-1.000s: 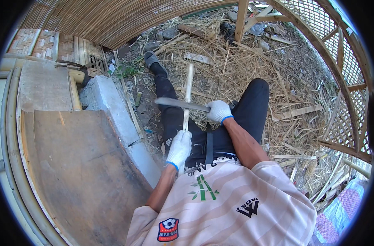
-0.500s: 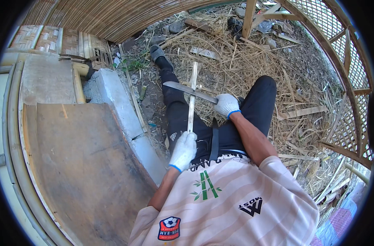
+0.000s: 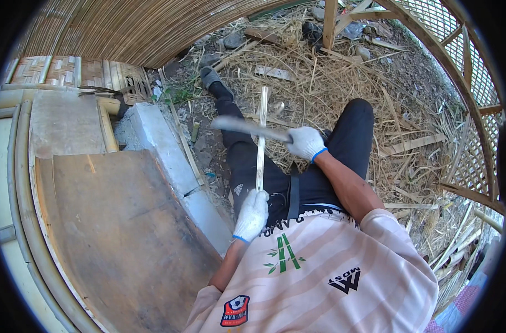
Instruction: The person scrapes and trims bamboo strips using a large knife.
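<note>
My left hand (image 3: 252,215), in a white knit glove with a blue cuff, is closed around the lower end of a pale bamboo strip (image 3: 260,161). The strip points up and away between my legs. My right hand (image 3: 306,143), gloved the same way, grips the handle of a large knife (image 3: 239,125). Its long blade lies crosswise over the strip's upper half and is smeared by motion. Whether the edge touches the strip I cannot tell. The handle is mostly hidden inside the glove.
Dry shavings (image 3: 341,72) litter the ground ahead and right. On the left stand concrete blocks (image 3: 164,144) beside a brown wooden board (image 3: 120,216). A curved lattice frame (image 3: 480,66) rises on the right. My dark-trousered legs are spread, with a black strap (image 3: 294,194) between them.
The knife blade has swung slightly and now blurs. My left hand and the strip's lower end sit a little lower in the picture. The whole view has shifted slightly.
</note>
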{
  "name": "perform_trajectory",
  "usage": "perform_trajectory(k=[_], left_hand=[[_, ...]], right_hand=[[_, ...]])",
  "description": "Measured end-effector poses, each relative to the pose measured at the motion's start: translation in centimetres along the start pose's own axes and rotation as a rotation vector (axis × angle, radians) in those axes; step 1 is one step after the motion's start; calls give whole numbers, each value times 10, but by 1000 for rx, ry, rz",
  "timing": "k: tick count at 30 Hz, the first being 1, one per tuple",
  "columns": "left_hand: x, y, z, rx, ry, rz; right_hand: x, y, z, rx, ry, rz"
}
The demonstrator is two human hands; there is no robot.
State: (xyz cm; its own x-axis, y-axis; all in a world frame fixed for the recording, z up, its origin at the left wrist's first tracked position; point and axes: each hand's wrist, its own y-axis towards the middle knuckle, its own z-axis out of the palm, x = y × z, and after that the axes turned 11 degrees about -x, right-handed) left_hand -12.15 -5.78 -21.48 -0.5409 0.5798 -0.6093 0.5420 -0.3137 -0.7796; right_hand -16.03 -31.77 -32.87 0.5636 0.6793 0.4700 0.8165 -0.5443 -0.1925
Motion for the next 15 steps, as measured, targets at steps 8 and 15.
perform_trajectory(k=[8, 15], left_hand=[[10, -10, -6, -13, 83, 97], [17, -17, -13, -7, 77, 80]], right_hand=[[-15, 7, 13, -24, 61, 246], [-21, 14, 13, -45, 69, 165]])
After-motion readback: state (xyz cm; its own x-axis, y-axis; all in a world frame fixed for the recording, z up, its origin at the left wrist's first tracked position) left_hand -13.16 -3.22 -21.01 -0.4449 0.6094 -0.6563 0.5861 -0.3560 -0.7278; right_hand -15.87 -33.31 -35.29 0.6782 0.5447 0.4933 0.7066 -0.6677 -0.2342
